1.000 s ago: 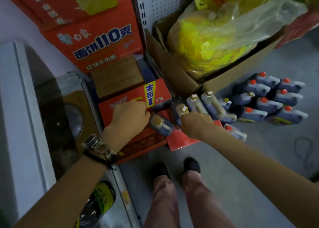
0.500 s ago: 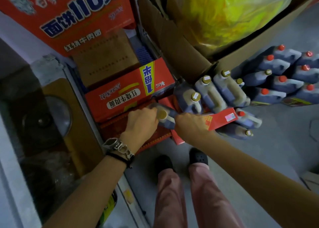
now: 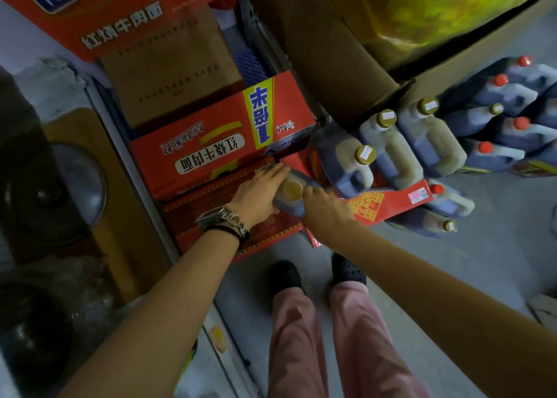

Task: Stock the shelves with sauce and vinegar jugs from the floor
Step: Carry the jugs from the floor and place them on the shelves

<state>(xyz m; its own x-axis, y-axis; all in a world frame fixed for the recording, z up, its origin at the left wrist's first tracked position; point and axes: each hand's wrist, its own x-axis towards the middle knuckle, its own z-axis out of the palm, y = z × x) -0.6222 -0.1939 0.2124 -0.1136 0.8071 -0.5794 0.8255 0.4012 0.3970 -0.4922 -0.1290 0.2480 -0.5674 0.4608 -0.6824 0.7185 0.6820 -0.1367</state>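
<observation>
Since half a second ago our left hand (image 3: 259, 195) has slid from the near end of the gold-capped jug (image 3: 291, 194) to lie along its left side, fingers now stretched out flat rather than curled, while our right hand (image 3: 325, 210) has kept its place on the jug's right side.

Beyond our fingertips and to their right looms the big brown cardboard box (image 3: 331, 54), with a yellow plastic bag (image 3: 428, 8) bulging from its top. Straight past the left fingertips sits the red noodle carton (image 3: 211, 147), and under that hand lies a darker red patterned carton (image 3: 211, 213). Right of our right fingers stands the row of pale jugs with gold caps (image 3: 391, 147), touching one another side by side; farther out to the right, dark jugs with red caps (image 3: 512, 120) crowd together on the grey floor (image 3: 467, 271). A flat red box (image 3: 388, 204) juts out just beside the right knuckles, lying over two more jugs.

Between our two hands the gold-capped jug lies tilted, cap toward us, resting on the red cartons. Our left fingers are straight and together, pressed along its flank; our right fingers curl against its other side, though we cannot tell how tightly they grip. A metal watch (image 3: 221, 218) rings the left wrist.
</observation>
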